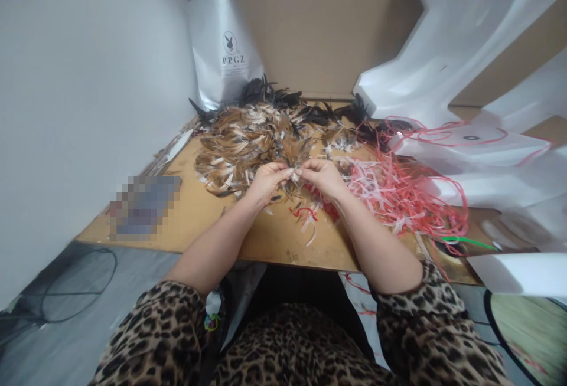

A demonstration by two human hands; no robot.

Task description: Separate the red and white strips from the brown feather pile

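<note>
My left hand (264, 182) and my right hand (324, 177) meet fingertip to fingertip over the wooden table (195, 221). Together they pinch a small bunch of brown feathers (296, 169) between them. Just beyond my fingers lies a large heap of brown and white feathers (248, 138), with black feathers (266, 94) at its far edge. A tangle of red and pink string (398, 191) lies right of my right hand. A few loose feathers and red scraps (305, 216) lie on the table below my hands.
A white bag with a rabbit logo (224, 49) stands at the back left against cardboard. White sheets of paper (478, 156) pile up on the right. A white wall closes the left side. A green string (469, 241) lies near the right front edge.
</note>
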